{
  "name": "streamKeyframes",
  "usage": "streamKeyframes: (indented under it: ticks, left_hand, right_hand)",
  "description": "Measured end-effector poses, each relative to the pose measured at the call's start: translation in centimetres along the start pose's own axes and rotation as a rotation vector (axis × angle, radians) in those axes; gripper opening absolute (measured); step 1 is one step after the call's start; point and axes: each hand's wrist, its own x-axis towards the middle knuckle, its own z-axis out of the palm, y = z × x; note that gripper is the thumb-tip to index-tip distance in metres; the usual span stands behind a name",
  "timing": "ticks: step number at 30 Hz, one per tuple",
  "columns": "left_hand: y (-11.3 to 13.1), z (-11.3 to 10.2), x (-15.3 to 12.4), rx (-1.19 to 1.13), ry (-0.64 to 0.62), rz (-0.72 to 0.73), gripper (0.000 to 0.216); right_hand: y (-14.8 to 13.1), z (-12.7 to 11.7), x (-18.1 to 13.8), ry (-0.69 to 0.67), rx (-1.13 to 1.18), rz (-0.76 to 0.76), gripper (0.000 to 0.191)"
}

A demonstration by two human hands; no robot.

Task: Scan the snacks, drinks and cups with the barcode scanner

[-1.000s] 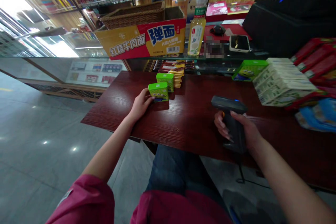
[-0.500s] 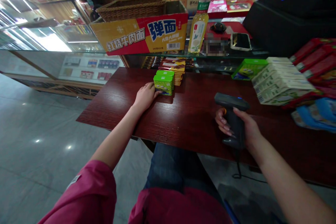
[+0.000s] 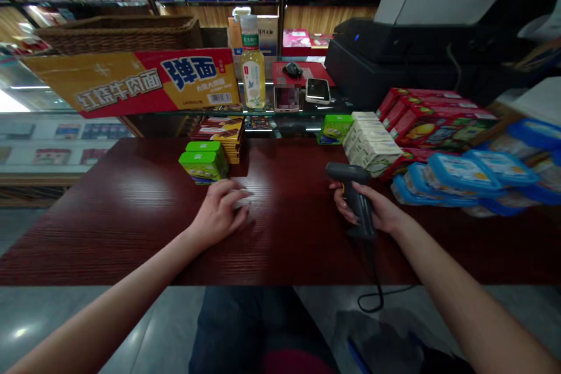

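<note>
My left hand (image 3: pixel 221 211) lies palm down on the dark red wooden table (image 3: pixel 109 216), fingers loosely stretched and holding nothing. It sits just right of and nearer than two stacked-looking green boxes (image 3: pixel 203 162), not touching them. My right hand (image 3: pixel 382 214) is closed round the grip of a dark barcode scanner (image 3: pixel 350 178), held upright over the table, its cable hanging off the near edge.
A stack of brown and yellow bars (image 3: pixel 225 131) stands behind the green boxes. Right of the scanner lie a green box (image 3: pixel 335 128), white packs (image 3: pixel 368 143), red packs (image 3: pixel 421 111) and blue packs (image 3: pixel 460 175). The glass counter carries a noodle carton (image 3: pixel 140 82), a bottle (image 3: pixel 253 67) and a phone (image 3: pixel 318 90).
My left hand let go of the green box beside the other one and drew back right along the table. The view swung right; the scanner stays in my right hand.
</note>
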Motion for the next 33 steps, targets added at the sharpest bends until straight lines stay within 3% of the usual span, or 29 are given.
streamKeyframes:
  ticks: [2,5,7,11,14,17,20,23,27,31,33]
  left_hand:
    - [1.2,4.1,2.9,-0.108,-0.203,-0.062,0.053]
    - [1.3,11.3,7.6,-0.288,-0.341,-0.242,0.081]
    - [0.7,16.1,10.6,-0.368,-0.248,-0.419,0.082]
    - [-0.3,23.8,16.2,-0.565,-0.041,-0.681,0.062]
    - [-0.1,27.1,19.2,-0.717,-0.005,-0.715,0.052]
    - [-0.2,28.3,20.5,-0.858,-0.031,-0.696,0.05]
    - [-0.5,27.9,20.0,-0.977,0.007,-0.752,0.039]
    - [-0.6,25.3,17.8,-1.149,0.1,-0.804,0.035]
    - [-0.5,18.3,12.6,-1.358,0.111,-0.878,0.042]
    - [-1.0,10.2,7.2,-1.465,-0.031,-0.966,0.052]
    - [-1.4,7.3,5.4,-1.472,-0.073,-0.983,0.054]
  right_hand:
    - [-0.6,-1.0,0.0,-0.015,0.071,0.013,0.041]
    - [-1.1,-1.8,0.2,-0.057,0.153,0.021,0.043]
    - [-1.2,-1.9,0.4,-0.096,0.178,0.04,0.045]
    - [-1.3,-2.2,0.5,-0.162,0.226,0.083,0.046]
    - [-1.2,-2.6,0.5,-0.191,0.235,0.099,0.044]
    - [-1.3,-2.8,0.5,-0.194,0.228,0.106,0.044]
    - [-1.3,-2.8,0.5,-0.18,0.201,0.076,0.044]
    - [-1.2,-2.6,0.2,-0.144,0.145,0.026,0.043]
    - [-1.0,-1.9,-0.2,-0.067,0.09,-0.031,0.036]
    - [-0.4,0.3,0.2,-0.056,0.137,-0.113,0.029]
    - [0.4,2.1,0.8,-0.109,0.157,-0.124,0.027]
